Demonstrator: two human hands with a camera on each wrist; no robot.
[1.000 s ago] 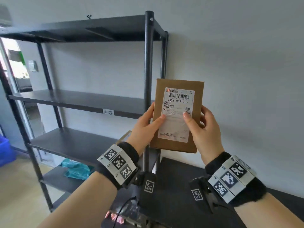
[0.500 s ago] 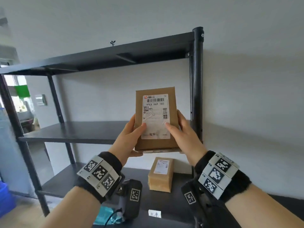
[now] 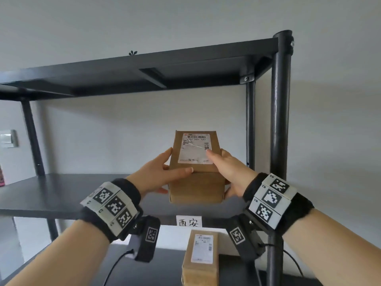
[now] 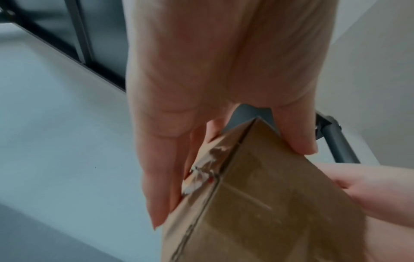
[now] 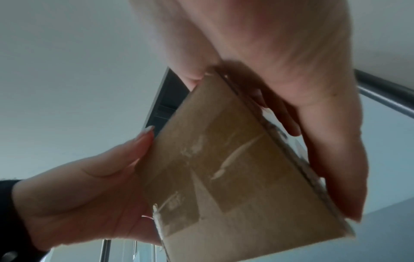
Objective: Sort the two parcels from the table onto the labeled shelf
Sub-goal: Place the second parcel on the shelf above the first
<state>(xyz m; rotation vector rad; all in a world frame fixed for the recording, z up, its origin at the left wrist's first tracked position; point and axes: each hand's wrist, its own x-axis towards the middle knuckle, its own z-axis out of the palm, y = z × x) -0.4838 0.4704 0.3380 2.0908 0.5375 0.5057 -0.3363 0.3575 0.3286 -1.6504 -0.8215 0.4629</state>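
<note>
A brown cardboard parcel with a white shipping label on top is held level over the front edge of the black shelf board. My left hand grips its left side, thumb across the near top edge. On the parcel's right side my right hand holds it, thumb on the label. A paper tag with two characters hangs on the board's edge just below. A second labeled parcel lies on the board underneath. The wrist views show the held parcel close up between both hands.
The black metal rack has a front right post just right of my right hand and a top board overhead. A grey wall lies behind the rack. A wall switch shows at the far left.
The parcel has tipped from upright, label facing me, to lying flat. Both hands carried it forward and up to the tagged shelf board. The view rose with it.
</note>
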